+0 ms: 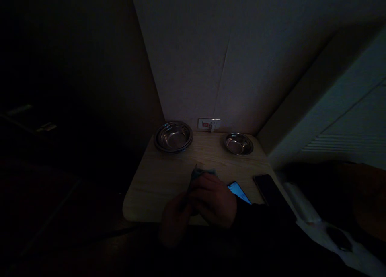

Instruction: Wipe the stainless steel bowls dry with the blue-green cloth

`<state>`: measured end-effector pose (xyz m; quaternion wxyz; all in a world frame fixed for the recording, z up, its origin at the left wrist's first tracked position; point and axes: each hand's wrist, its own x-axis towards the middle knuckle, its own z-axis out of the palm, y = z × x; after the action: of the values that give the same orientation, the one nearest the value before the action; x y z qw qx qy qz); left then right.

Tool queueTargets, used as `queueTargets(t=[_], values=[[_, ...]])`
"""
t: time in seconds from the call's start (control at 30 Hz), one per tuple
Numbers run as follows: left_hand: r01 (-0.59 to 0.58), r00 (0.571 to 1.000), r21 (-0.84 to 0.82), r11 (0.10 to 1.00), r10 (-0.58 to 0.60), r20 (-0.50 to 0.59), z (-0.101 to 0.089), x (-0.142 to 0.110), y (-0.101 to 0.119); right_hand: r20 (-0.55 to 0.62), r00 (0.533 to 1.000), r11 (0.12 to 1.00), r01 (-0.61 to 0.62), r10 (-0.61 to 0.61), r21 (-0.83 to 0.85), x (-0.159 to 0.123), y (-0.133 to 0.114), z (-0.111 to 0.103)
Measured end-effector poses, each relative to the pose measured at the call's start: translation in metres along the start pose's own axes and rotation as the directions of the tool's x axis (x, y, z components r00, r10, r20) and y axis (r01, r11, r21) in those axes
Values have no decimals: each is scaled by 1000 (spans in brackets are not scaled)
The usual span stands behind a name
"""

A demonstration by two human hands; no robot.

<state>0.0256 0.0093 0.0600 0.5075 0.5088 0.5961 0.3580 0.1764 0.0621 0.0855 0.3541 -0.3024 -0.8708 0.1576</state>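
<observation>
I'd grip the bluish cloth [196,173] firmly but lightly and work slowly, since the gloom hides the fingertips; a loose hold could let it slip. I'd also mind the lit phone [239,192] just beside the right wrist. The right hand [214,196] has its fingers curled narrowly around the cloth; the left hand [175,218] is close by, too dark for me to tell its grip. The cloth is over the middle of the table [144,192], soft-looking, crumpled, with 1 dull upper edge showing above the fingers.
</observation>
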Motion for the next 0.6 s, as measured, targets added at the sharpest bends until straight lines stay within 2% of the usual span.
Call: queueTargets(t=[0.07,0.17,0.3,0.4,0.43,0.57,0.6], values=[[-1,1000,-42,999,0,-11,0,-1,-1,-31,999,999,-36,35,-37,1,0,0],[-1,998,-16,1000,0,-68,0,-1,-2,-74,993,995,-92,88,-45,2,-1,0],[-4,1000,-6,1000,4,-27,1,0,1,0,1000,1000,-3,3,-14,2,-1,1],[21,997,-12,1000,-22,-80,1,-1,4,-117,985,991,-129,124,-30,1,1,3],[25,995,-15,1000,-27,-92,1,-1,5,-119,983,990,-139,139,9,0,1,5],[33,997,-45,998,-36,-62,-1,-2,3,-66,997,994,-33,40,104,-2,2,8],[34,998,-43,999,-36,-59,-1,-2,2,-83,993,993,-75,83,95,-1,3,8]])
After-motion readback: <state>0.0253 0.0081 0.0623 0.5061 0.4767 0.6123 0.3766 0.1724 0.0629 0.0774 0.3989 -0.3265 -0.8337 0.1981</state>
